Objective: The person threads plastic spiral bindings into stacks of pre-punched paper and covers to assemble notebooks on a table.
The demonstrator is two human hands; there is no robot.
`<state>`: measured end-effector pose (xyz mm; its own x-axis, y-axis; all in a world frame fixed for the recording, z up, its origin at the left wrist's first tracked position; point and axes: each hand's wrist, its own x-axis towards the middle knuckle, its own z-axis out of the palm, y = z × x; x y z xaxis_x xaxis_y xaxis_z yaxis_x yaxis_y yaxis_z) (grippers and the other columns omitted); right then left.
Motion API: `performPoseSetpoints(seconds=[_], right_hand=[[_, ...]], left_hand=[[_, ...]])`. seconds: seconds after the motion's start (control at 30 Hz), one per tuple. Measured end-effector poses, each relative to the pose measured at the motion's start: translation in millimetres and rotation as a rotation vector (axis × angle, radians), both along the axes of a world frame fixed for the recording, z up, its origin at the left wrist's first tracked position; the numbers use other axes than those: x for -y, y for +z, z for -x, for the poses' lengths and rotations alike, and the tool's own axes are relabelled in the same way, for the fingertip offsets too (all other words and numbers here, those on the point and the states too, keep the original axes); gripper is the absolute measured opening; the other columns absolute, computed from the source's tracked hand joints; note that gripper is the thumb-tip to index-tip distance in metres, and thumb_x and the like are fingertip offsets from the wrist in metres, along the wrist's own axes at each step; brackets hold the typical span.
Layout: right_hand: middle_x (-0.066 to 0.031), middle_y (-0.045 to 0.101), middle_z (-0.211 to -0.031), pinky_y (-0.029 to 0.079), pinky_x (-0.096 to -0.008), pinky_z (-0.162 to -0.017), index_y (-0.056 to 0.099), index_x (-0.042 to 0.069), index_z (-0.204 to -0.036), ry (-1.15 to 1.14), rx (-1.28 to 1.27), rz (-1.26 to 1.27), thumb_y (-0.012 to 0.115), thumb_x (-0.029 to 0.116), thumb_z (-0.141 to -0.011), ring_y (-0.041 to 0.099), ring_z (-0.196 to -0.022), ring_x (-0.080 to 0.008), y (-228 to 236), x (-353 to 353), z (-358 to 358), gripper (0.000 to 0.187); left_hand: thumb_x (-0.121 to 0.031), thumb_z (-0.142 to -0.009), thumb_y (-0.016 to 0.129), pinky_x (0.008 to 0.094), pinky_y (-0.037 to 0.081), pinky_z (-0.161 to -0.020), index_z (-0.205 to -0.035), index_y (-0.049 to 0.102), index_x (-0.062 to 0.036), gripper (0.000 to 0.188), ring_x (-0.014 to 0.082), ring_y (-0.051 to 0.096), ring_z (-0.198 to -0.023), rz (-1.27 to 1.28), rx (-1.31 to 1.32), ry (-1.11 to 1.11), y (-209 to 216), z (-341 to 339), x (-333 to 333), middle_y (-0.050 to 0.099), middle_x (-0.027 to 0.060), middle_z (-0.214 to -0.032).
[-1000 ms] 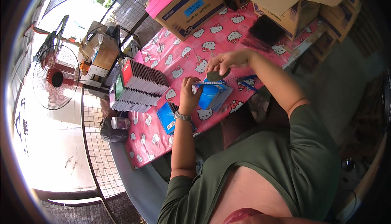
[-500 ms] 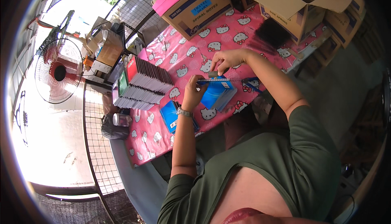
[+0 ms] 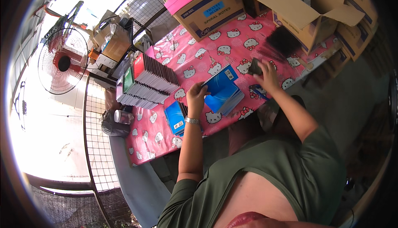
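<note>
My left hand [image 3: 196,98] pinches the left edge of a blue-covered notebook [image 3: 220,80], with small marks of wire or holes along its upper left edge. That notebook is tilted over a stack of blue notebooks [image 3: 230,106] at the table's near edge. In my right hand [image 3: 267,77], held to the right and apart from the notebook, is a small dark block [image 3: 255,67]. Beside my left wrist lies a smaller pile of blue spiral notebooks [image 3: 174,119]. Under my right wrist is a blue-handled tool [image 3: 260,91], partly hidden.
Tall stacks of spiral notebooks [image 3: 151,76] stand at the left. Black spiral coils [image 3: 283,40] lie at the far right, by an open carton [image 3: 306,23]. A closed carton [image 3: 213,10] stands at the back of the pink patterned table [image 3: 190,58]. A fan [image 3: 64,63] is beyond the left side.
My right hand has moved right and away from the notebook's edge, carrying the dark block. The notebook, upright on edge before, now leans flatter with its blue cover showing.
</note>
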<state>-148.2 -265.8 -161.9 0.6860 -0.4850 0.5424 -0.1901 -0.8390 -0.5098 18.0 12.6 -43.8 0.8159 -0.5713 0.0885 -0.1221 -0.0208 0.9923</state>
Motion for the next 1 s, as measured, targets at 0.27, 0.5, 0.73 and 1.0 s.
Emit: performPoseSetpoints(seconds=[0.27,0.5,0.73,1.0], right_hand=[[-0.0147,0.058,-0.114,0.045,-0.0447,-0.097,0.057,0.006,-0.129,0.162,0.014,-0.242,0.074,0.024,-0.081,0.056,-0.112,-0.0341,43,-54,45,0.054],[-0.0099,0.06,-0.108,0.047,-0.0401,-0.093,0.064,0.007,-0.124,0.493,0.145,-0.101,0.076,0.023,-0.078,0.058,-0.103,-0.028,136,-109,18,0.05],[-0.0103,0.059,-0.105,0.049,-0.0386,-0.086,0.065,0.005,-0.121,0.511,0.11,-0.212,0.076,0.021,-0.077,0.059,-0.097,-0.0267,130,-119,12,0.048],[-0.0121,0.061,-0.117,0.05,-0.0346,-0.085,0.063,0.002,-0.122,0.849,-0.281,-1.307,0.071,0.022,-0.085,0.061,-0.102,-0.0221,128,-105,6,0.042]], left_hand=[[-0.005,-0.091,0.067,0.023,0.054,-0.066,-0.108,0.069,0.007,0.021,0.0119,0.067,-0.075,-0.015,0.139,0.236,-4,41,21,0.07,0.0057,-0.086],[-0.003,-0.086,0.069,0.0234,0.052,-0.066,-0.109,0.071,0.0018,0.024,0.0077,0.066,-0.074,-0.079,0.352,0.329,-26,44,18,0.073,0.0075,-0.082],[0.0,-0.084,0.068,0.0235,0.051,-0.066,-0.108,0.073,-0.0015,0.024,0.0071,0.066,-0.074,-0.04,0.405,0.37,-22,54,15,0.074,0.0092,-0.083],[0.003,-0.085,0.067,0.0258,0.054,-0.07,-0.109,0.072,0.0004,0.024,0.0134,0.069,-0.079,-0.135,0.791,0.422,6,69,1,0.074,0.0134,-0.092]])
